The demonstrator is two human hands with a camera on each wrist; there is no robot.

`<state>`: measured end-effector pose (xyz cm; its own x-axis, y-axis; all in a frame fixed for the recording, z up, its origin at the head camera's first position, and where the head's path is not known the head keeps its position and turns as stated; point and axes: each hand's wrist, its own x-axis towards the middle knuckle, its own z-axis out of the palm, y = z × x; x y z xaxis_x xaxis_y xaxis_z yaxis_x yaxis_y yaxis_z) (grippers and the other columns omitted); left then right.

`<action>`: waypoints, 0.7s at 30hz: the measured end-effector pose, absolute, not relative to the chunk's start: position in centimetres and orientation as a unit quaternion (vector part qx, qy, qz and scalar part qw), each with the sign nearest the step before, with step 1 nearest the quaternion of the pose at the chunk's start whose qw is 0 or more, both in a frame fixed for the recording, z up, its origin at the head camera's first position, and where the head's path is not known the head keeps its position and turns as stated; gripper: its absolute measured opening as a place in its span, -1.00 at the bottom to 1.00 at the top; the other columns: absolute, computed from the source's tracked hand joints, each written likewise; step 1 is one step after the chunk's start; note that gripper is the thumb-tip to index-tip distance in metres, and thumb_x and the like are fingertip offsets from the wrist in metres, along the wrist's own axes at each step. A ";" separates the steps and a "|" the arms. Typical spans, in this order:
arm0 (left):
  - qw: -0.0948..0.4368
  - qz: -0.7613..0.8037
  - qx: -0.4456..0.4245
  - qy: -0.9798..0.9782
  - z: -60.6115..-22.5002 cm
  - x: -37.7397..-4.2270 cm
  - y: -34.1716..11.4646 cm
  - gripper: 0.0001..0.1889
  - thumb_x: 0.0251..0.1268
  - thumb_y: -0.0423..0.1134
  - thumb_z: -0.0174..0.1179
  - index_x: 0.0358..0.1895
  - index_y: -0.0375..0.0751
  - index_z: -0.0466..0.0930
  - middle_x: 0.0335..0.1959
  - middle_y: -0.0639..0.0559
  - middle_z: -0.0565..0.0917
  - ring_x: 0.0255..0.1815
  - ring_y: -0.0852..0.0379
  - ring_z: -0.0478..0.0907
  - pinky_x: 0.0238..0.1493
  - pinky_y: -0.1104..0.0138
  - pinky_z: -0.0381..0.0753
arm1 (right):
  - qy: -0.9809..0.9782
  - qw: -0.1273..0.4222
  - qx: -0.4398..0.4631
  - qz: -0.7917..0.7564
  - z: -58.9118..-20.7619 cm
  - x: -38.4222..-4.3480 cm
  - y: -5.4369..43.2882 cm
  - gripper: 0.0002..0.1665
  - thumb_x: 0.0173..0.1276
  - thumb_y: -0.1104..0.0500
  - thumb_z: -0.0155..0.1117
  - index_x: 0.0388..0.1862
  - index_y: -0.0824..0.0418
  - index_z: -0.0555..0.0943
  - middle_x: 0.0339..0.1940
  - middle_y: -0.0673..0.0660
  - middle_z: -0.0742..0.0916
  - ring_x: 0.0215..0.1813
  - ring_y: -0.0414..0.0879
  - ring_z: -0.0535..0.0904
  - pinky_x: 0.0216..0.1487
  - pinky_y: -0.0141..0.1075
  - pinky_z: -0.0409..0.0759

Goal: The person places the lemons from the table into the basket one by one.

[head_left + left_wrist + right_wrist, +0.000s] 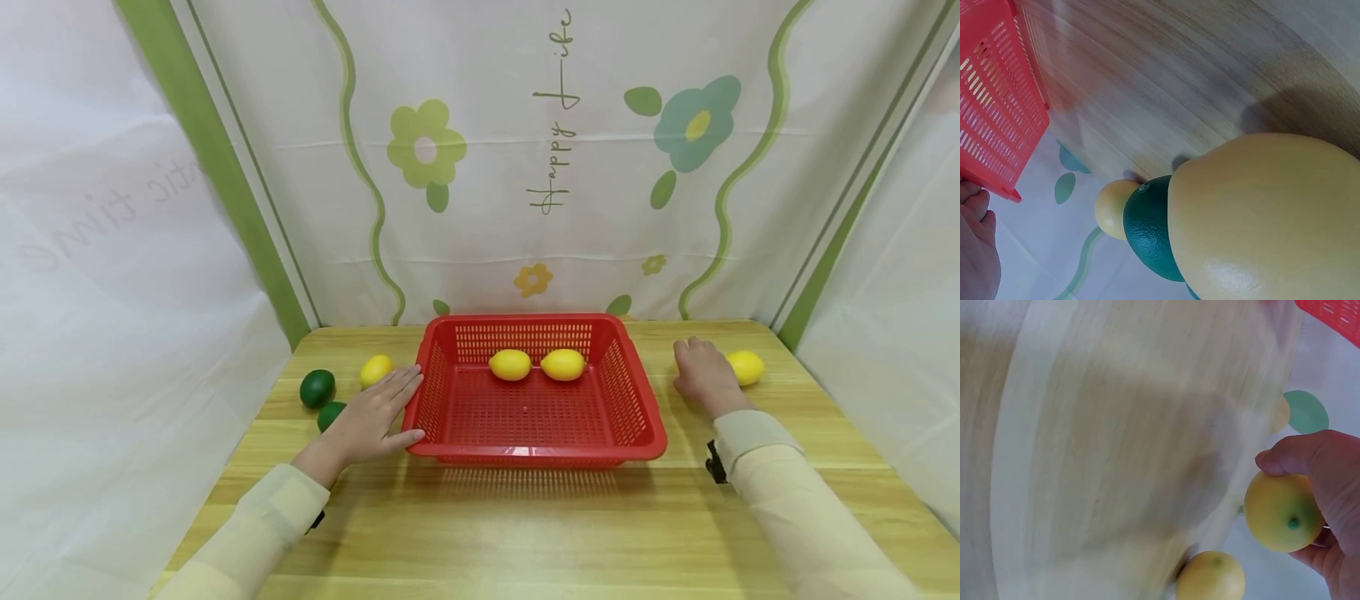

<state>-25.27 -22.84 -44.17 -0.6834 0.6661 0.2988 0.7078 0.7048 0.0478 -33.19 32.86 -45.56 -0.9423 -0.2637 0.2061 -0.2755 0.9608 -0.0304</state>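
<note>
My left hand (371, 421) rests with extended fingers on the left rim of a red plastic basket (525, 452). Two yellow lemons, a left one (510, 365) and a right one (562, 365), lie inside it towards the back. On the right, my right hand (703, 377) grips a lemon (1282, 512) between thumb and fingers, above the table; in the head view the hand hides that lemon. Just beyond the hand, another lemon (746, 367) lies on the table.
Left of the basket lie a lemon (376, 370) and two dark green fruits, one farther back (317, 388) and one (331, 415) partly behind the left hand. A large yellow fruit (1272, 212) looms close in the left wrist view. A printed curtain (495, 233) borders the wooden table (525, 542).
</note>
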 end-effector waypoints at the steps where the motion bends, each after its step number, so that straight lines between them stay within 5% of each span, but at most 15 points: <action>1: 0.134 -0.080 -0.378 -0.913 -44.2 -25.3 -22.8 -0.16 0.32 0.22 0.06 0.44 -0.39 0.21 0.47 -0.22 0.21 0.49 -0.14 0.10 0.41 0.02 0.16 | -0.984 0.104 0.140 0.027 -45.5 -33.2 32.8 -0.63 -0.09 0.38 0.38 -0.32 0.48 0.43 -0.38 0.37 0.50 -0.29 0.33 0.47 -0.25 0.14 0.51; 21: 0.152 -0.079 -0.389 -0.905 -44.3 -25.3 -22.9 -0.15 0.34 0.25 0.02 0.42 -0.42 0.24 0.45 -0.26 0.24 0.46 -0.18 0.15 0.39 -0.01 0.19 | -0.956 0.204 0.211 -0.027 -43.3 -32.4 31.3 -0.67 -0.15 0.45 0.32 -0.39 0.43 0.39 -0.46 0.31 0.46 -0.38 0.24 0.45 -0.35 0.07 0.50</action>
